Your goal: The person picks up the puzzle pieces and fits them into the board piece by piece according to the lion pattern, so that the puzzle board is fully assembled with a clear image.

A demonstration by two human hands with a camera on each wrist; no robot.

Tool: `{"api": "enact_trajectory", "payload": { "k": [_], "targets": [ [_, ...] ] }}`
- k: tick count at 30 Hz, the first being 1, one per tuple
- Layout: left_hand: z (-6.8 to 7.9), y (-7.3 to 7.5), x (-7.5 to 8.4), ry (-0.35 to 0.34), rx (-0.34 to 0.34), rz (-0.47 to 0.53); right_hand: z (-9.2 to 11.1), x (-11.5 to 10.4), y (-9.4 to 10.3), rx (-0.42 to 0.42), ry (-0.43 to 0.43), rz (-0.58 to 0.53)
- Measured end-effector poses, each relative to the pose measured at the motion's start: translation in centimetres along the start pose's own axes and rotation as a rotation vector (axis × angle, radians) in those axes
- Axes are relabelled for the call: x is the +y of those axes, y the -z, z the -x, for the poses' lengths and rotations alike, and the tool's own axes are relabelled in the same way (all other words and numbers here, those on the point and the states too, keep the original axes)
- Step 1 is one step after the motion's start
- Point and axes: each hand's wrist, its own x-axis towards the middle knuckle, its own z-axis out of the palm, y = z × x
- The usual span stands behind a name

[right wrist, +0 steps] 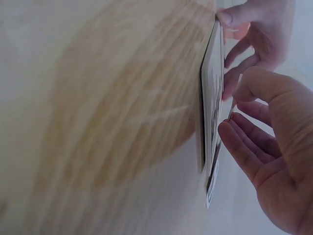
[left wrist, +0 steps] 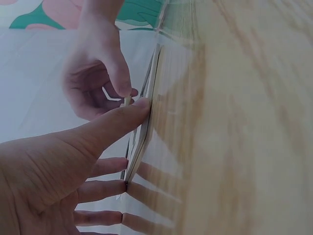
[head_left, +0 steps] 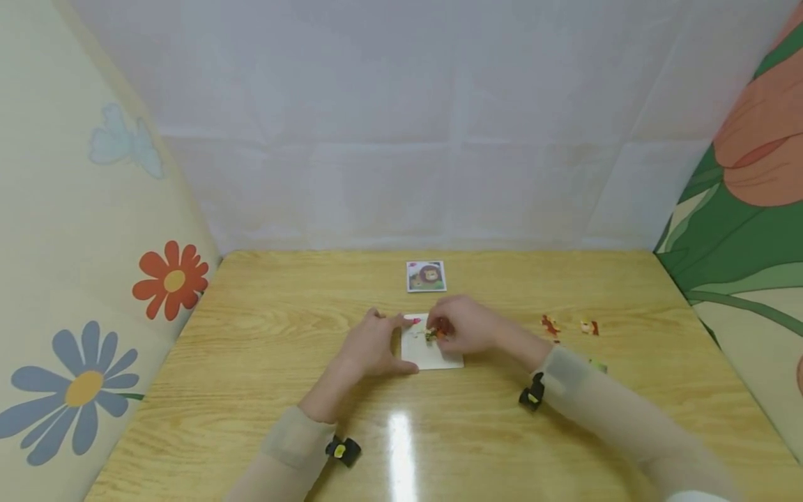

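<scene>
My right hand (head_left: 467, 324) is curled over the white puzzle board (head_left: 433, 357), thumb and fingers pinching a small puzzle piece (head_left: 437, 333), orange/green, right at the board's upper middle. In the right wrist view the fingertips (right wrist: 234, 131) sit just off the board face; the piece itself is mostly hidden there, so I can't tell whether it's seated or only touching. My left hand (head_left: 371, 346) lies flat, fingers straight, holding nothing; it presses the board's left edge to the table (head_left: 263, 335). The left wrist view shows my thumb (left wrist: 117, 125) against the board rim, other fingers spread along the edge below.

Step in hand, as I judge it: fitting this piece into the board w/ the left hand as a brace. A bit of pink shows at the board's top left corner, prob. a piece already in. Most of the board face is bare white, so it's early on.

Next move calls for: line up piece w/ its slot, small turn if needed, press down flat, keep the left hand firm so the board doesn't slide.

Further out: loose pieces (head_left: 551, 325) and (head_left: 589, 327) lie to my right, well apart from the board. The lion picture card (head_left: 426, 276) sits beyond the board, near the back wall, for ref.
</scene>
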Motion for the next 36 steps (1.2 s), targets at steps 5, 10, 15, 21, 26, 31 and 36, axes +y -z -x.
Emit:
{"api": "enact_trajectory", "payload": {
  "k": [5, 10, 15, 21, 26, 31, 36],
  "targets": [
    [0.1, 0.1, 0.0, -0.007, 0.009, 0.008, -0.8, -0.7, -0.8, 0.002, 0.027, -0.032],
    [0.1, 0.2, 0.0, -0.019, 0.022, 0.018, -1.3, -1.3, -1.8, 0.028, 0.016, -0.022],
    [0.0, 0.1, -0.2, -0.029, 0.028, 0.019, -1.8, -1.7, -2.3, 0.053, -0.010, -0.034],
    [0.1, 0.1, -0.2, -0.032, 0.027, 0.022, -2.2, -1.8, -2.7, 0.050, -0.015, -0.010],
    [0.1, 0.1, -0.2, -0.032, 0.024, 0.018, -2.2, -2.2, -2.8, 0.052, -0.038, -0.004],
    [0.2, 0.2, -0.2, -0.032, 0.028, 0.017, -2.1, -2.9, -2.6, 0.039, -0.070, -0.008],
    [0.2, 0.1, -0.2, -0.028, 0.025, 0.015, -2.0, -3.1, -2.4, 0.027, -0.085, -0.009]
  ]
}}
